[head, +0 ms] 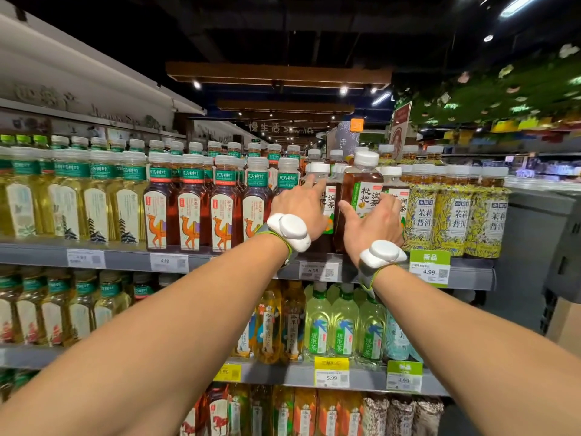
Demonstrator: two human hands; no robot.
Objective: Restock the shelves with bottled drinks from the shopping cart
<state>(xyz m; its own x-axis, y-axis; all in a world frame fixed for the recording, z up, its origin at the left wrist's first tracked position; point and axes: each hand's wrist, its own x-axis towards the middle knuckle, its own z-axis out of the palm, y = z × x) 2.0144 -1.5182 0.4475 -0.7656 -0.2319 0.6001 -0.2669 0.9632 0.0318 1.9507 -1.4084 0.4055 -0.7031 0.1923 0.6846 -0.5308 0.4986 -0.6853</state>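
A brown tea bottle (361, 184) with a white cap and a green-and-white label stands raised at the front of the top shelf (125, 257). My right hand (374, 226) is shut on it, thumb on its left side and fingers round its right. Just to its left stands a second bottle of the same tea (327, 196). My left hand (300, 207) lies against this one with fingers spread, the index finger up by its neck. More of these bottles stand behind, mostly hidden. The shopping cart is out of view.
Camel-label dark tea bottles (191, 209) crowd the shelf to the left and yellow patterned bottles (456, 215) to the right. Lower shelves (283, 374) hold more drinks. A grey unit (547, 234) and a cardboard box (566, 325) stand at the right.
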